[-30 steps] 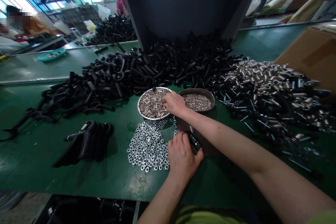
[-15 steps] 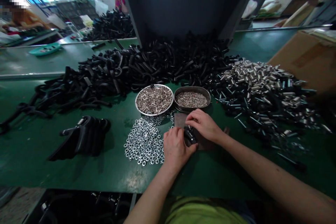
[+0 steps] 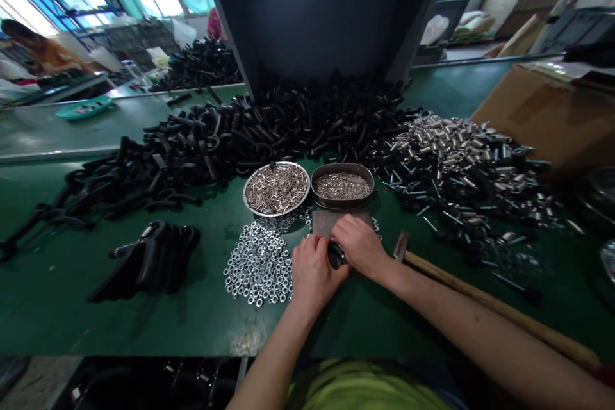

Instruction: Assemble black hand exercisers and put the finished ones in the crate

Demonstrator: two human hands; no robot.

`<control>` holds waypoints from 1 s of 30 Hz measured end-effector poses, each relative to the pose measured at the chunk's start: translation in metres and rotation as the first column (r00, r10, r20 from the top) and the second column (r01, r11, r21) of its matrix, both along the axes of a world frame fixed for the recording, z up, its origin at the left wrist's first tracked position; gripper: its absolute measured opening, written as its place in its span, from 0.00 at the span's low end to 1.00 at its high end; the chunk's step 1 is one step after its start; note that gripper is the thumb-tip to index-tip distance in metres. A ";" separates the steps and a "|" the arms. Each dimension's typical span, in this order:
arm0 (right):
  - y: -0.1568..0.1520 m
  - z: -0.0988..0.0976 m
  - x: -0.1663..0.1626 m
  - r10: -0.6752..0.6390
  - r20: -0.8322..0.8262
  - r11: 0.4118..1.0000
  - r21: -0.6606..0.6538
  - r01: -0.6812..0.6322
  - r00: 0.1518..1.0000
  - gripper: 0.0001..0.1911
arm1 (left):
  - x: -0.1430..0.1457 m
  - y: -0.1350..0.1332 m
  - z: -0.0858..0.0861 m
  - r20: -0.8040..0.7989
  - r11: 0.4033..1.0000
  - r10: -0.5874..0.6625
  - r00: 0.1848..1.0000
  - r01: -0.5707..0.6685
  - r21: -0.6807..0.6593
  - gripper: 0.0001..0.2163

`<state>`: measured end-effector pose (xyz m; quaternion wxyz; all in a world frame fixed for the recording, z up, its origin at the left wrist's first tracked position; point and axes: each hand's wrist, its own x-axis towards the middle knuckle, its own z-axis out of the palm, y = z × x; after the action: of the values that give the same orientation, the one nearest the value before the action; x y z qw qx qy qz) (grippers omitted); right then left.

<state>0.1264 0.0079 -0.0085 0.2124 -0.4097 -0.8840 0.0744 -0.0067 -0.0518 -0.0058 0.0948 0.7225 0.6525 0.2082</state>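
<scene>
My left hand (image 3: 314, 272) is closed around a black curved plastic part (image 3: 337, 256) and holds it over a flat metal plate (image 3: 325, 223). The fingers of my right hand (image 3: 359, 242) are bent and pressed together at the part's upper right side. What lies under those fingertips is hidden. Beside my left hand spreads a pile of small shiny metal rings (image 3: 259, 266), like nuts or washers. Right of the plate lies a hammer (image 3: 461, 285) with a wooden handle, partly covered by my right forearm.
Beyond the plate stand a round dish of metal pins (image 3: 246, 195) and an oval tin of small metal bits (image 3: 314, 195). Black parts heap (image 3: 269, 122) before a tipped grey bin (image 3: 331, 19). Metal sleeves and bolts (image 3: 461, 147) lie right, near a cardboard box (image 3: 538, 109). Stacked black parts (image 3: 163, 256) stand left.
My right hand has come down closer to my left hand, onto the black part. The view has shifted slightly, and the hammer's handle now shows below my right forearm.
</scene>
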 end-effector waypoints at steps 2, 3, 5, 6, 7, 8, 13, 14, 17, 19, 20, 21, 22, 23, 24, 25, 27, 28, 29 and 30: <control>-0.003 0.000 0.002 0.013 0.025 0.999 0.046 -0.014 1.000 0.12 | 0.001 -0.001 -0.001 -0.004 1.000 0.014 1.000 -0.014 0.002 0.17; -0.002 0.002 0.004 0.027 0.034 0.998 0.051 -0.029 0.999 0.13 | 0.001 -0.002 -0.002 -0.004 1.000 0.018 1.000 -0.018 0.008 0.19; 0.004 0.011 0.008 0.071 0.057 0.997 -0.006 -0.071 0.996 0.13 | 0.001 -0.003 -0.003 -0.002 1.000 0.004 1.000 -0.004 0.028 0.24; 0.011 0.018 0.011 0.076 0.070 0.996 -0.055 -0.072 0.995 0.12 | 0.001 -0.003 -0.003 -0.005 0.999 -0.011 1.000 0.011 0.039 0.27; 0.020 0.025 0.014 0.061 0.085 0.993 -0.101 -0.052 0.995 0.12 | 0.000 -0.004 -0.003 -0.011 0.999 -0.026 1.000 0.026 0.047 0.28; 0.031 0.032 0.016 0.023 0.099 0.991 -0.135 -0.009 0.995 0.12 | 0.000 -0.004 -0.003 -0.021 0.998 -0.039 0.999 0.041 0.051 0.28; 0.099 0.043 0.017 -0.156 0.205 0.967 -0.168 0.192 0.966 0.08 | 0.001 -0.004 0.003 -0.120 0.995 -0.084 0.989 0.091 0.051 0.28; 0.110 0.041 0.014 -0.152 0.239 0.960 -0.196 0.201 0.959 0.08 | 0.002 -0.004 0.005 -0.143 0.994 -0.091 0.986 0.099 0.052 0.28; 0.130 0.032 0.005 -0.118 0.312 0.935 -0.285 0.212 0.943 0.08 | 0.005 -0.004 0.007 -0.187 0.993 -0.094 0.978 0.107 0.059 0.28; 0.134 0.028 0.000 -0.118 0.328 0.920 -0.318 0.227 0.937 0.07 | 0.005 -0.003 0.006 -0.188 0.992 -0.093 0.978 0.108 0.067 0.28; 0.134 0.027 -0.001 -0.126 0.325 0.915 -0.326 0.237 0.937 0.09 | 0.005 -0.003 0.004 -0.177 0.992 -0.096 0.979 0.110 0.068 0.28; 0.133 0.027 -0.002 -0.140 0.313 0.912 -0.329 0.246 0.939 0.10 | 0.005 -0.002 0.002 -0.157 0.991 -0.103 0.982 0.115 0.069 0.28; 0.132 0.028 -0.002 -0.158 0.291 0.909 -0.330 0.254 0.943 0.10 | 0.004 -0.001 0.000 -0.125 0.990 -0.113 0.986 0.122 0.072 0.27; 0.131 0.029 -0.001 -0.180 0.259 0.908 -0.328 0.262 0.949 0.09 | 0.004 0.000 -0.001 -0.082 0.988 -0.128 0.988 0.134 0.075 0.27; 0.130 0.031 0.000 -0.205 0.218 0.907 -0.325 0.269 0.954 0.07 | 0.003 0.001 -0.003 -0.025 0.987 -0.139 0.990 0.140 0.076 0.26; 0.128 0.033 0.002 -0.230 0.168 0.906 -0.324 0.274 0.958 0.04 | 0.002 0.002 -0.003 0.048 0.988 -0.141 0.989 0.137 0.073 0.26; 0.121 0.039 0.007 -0.266 0.054 0.903 -0.335 0.269 0.962 0.04 | 0.000 0.005 -0.001 0.249 0.997 -0.081 0.965 0.076 0.027 0.25; 0.116 0.043 0.010 -0.274 -0.004 0.901 -0.351 0.255 0.962 0.05 | -0.002 0.006 0.001 0.381 0.999 -0.008 0.925 0.025 -0.040 0.26; 0.109 0.046 0.013 -0.275 -0.057 0.898 -0.371 0.235 0.960 0.06 | -0.003 0.007 0.004 0.524 0.991 0.086 0.847 -0.018 -0.135 0.26; 0.099 0.050 0.016 -0.272 -0.099 0.896 -0.388 0.214 0.957 0.07 | -0.005 0.008 0.008 0.663 0.968 0.195 0.723 -0.033 -0.249 0.25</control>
<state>0.1421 0.1073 0.0414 0.2043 -0.5431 -0.7767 0.2449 -0.0114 -0.0434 0.0020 0.3938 0.5386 0.6342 0.3907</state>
